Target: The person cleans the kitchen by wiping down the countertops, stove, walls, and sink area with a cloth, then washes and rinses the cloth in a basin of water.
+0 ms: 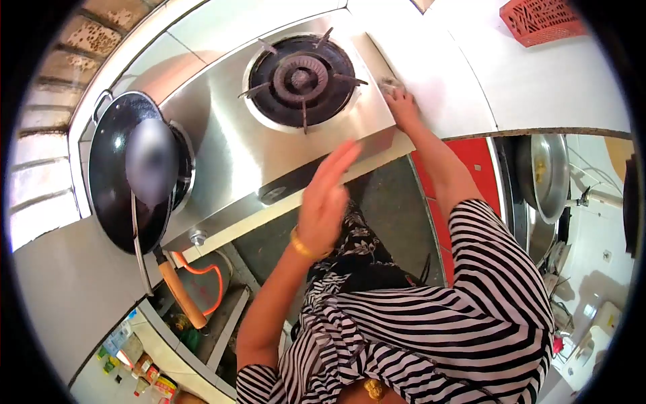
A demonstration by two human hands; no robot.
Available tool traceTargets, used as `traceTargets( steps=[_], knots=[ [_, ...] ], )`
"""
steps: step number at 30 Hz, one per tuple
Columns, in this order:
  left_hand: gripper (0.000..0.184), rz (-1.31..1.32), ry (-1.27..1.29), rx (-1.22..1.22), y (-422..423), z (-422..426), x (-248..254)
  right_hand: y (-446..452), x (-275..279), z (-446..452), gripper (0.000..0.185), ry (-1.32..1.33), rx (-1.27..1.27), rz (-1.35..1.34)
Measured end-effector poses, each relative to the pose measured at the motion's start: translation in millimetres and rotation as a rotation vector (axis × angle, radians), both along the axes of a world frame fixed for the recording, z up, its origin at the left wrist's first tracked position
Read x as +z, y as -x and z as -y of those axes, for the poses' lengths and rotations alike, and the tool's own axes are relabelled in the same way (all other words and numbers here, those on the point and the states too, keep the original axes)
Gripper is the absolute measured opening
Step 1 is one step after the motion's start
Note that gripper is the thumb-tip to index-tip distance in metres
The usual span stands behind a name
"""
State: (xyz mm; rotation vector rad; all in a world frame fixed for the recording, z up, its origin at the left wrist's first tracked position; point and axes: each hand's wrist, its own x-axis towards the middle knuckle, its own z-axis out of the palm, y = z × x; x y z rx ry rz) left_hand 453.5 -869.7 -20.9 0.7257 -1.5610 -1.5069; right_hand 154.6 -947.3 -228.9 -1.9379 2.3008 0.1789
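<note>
My left hand (326, 202), a yellow bangle at its wrist, is in the air over the front edge of the steel gas stove (222, 138). Its fingers are stretched out and nothing is in them. On the stove's right side, my right hand (402, 106) presses down on the strip of counter beside the steel body. Under its fingertips is a small greyish, crumpled thing (388, 83), too small to name. The right burner (303, 79) is bare, with its black pan support showing.
A black wok (111, 182) with a wooden handle (182, 296) leans tilted on the left burner, a metal-handled utensil (140, 249) in it, partly blurred. An orange hose (219, 286) hangs below. A red basket (542, 21) stands on the white counter (538, 87). Bottles (145, 367) are lower left.
</note>
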Motion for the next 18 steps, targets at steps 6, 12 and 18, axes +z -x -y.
traceTargets(
  steps=[6,12,18],
  knots=[
    [0.040,0.428,-0.478,0.317,-168.7,-173.8,-103.4,-13.8,-23.5,-75.3,0.038,0.180,-0.072,0.079],
    [0.039,0.426,-0.788,0.821,-249.3,-332.0,-116.5,-69.7,-39.0,-116.4,0.044,0.297,-0.283,0.048],
    [0.039,0.400,-0.853,0.962,-278.4,-441.1,-134.9,-177.5,-21.8,-129.8,0.054,0.332,-0.779,0.307]
  ],
)
